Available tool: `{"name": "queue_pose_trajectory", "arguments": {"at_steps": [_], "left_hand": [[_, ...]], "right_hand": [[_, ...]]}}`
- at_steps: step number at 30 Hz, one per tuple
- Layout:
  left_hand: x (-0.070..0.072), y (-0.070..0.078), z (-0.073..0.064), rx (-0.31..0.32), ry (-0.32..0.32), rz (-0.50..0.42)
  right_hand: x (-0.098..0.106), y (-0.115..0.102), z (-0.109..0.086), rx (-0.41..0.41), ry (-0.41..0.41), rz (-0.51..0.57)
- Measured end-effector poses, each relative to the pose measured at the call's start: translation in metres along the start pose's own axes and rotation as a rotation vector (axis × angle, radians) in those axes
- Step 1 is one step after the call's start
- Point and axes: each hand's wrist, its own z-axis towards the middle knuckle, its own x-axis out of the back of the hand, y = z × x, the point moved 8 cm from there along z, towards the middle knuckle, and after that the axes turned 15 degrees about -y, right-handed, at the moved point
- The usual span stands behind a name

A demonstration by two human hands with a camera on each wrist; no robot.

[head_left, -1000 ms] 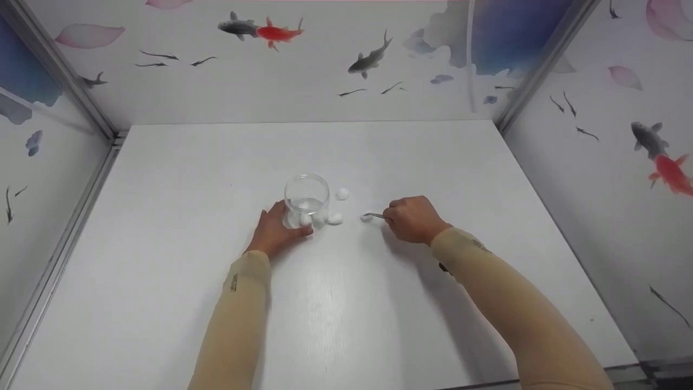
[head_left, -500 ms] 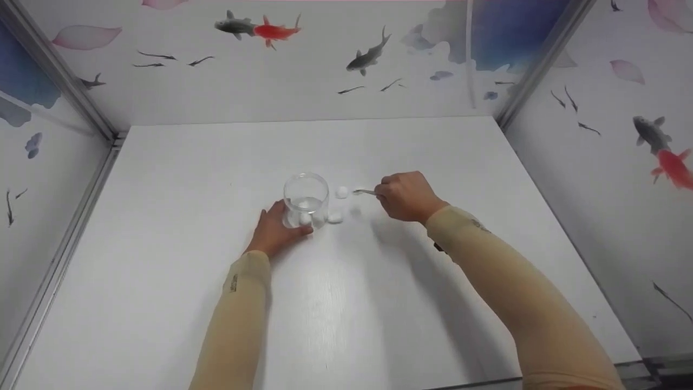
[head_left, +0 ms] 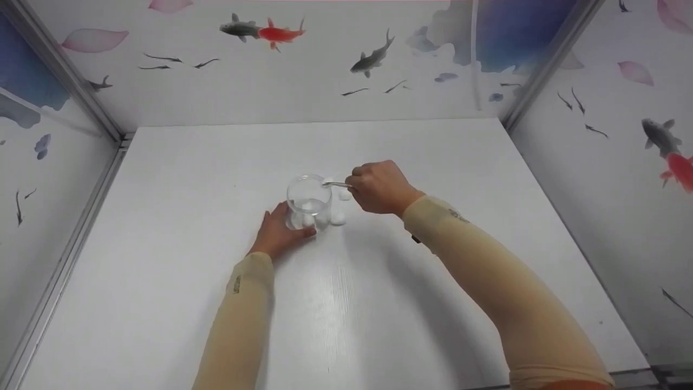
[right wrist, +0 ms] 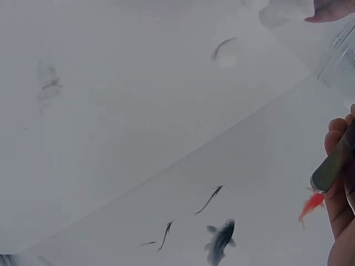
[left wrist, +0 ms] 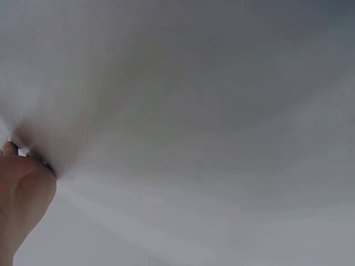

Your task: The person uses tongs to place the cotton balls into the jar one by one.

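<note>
My left hand (head_left: 279, 232) holds a clear jar (head_left: 309, 203) from its left side, thumb in front at the base and fingers behind the wall. White cotton balls (head_left: 308, 220) show through the jar's lower part. My right hand (head_left: 379, 187) grips metal tweezers (head_left: 338, 184), whose tips reach the jar's right rim. A small white cotton ball (head_left: 328, 180) shows at those tips. The handle end of the tweezers (right wrist: 328, 173) sticks out of my fingers in the right wrist view. Only part of my left hand (left wrist: 25, 194) appears in the left wrist view.
Two more cotton balls lie right of the jar, one near ball (head_left: 338, 220) and one farther ball (head_left: 345, 196) beside my right hand. The white table (head_left: 178, 179) is bounded by a back panel (head_left: 303, 97) and side panels printed with fish.
My right hand has lifted a cotton ball off the table with the tweezers and carried it up and left to the jar's rim. My left hand stays on the jar.
</note>
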Motion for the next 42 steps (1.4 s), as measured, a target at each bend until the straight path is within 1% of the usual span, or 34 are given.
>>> {"name": "queue_pose_trajectory", "arguments": {"at_steps": [3,7,10,17,23,28,32,36,39,42], "left_hand": [[0.000,0.000,-0.001,0.002,0.004,0.004],[0.001,0.000,-0.001,-0.008,0.013,0.009],[0.001,0.000,-0.001,-0.010,0.014,0.008],[0.000,0.000,-0.001,0.015,0.008,-0.003],[0.000,0.001,0.000,0.002,0.007,0.004],[0.001,0.002,-0.002,-0.002,0.010,0.001],[0.002,0.005,-0.003,-0.026,0.014,0.009],[0.002,0.004,-0.002,-0.040,0.012,0.013],[0.001,0.003,-0.001,-0.037,0.007,0.019],[0.002,0.005,-0.002,-0.039,0.007,0.027]], "right_hand": [[-0.004,-0.006,0.005,0.025,-0.016,0.002],[-0.009,-0.010,0.008,0.035,-0.023,-0.003],[-0.012,-0.009,0.009,0.032,-0.033,-0.008],[-0.017,-0.007,0.009,0.022,-0.070,0.011],[-0.016,-0.004,0.006,0.020,-0.072,0.021],[-0.013,0.001,0.000,0.014,-0.046,0.038],[-0.011,0.009,-0.008,0.004,-0.021,0.032],[-0.010,0.017,-0.015,-0.012,0.000,0.031],[-0.013,0.022,-0.021,-0.027,-0.014,0.032],[-0.021,0.026,-0.027,-0.039,-0.050,0.025]]}}
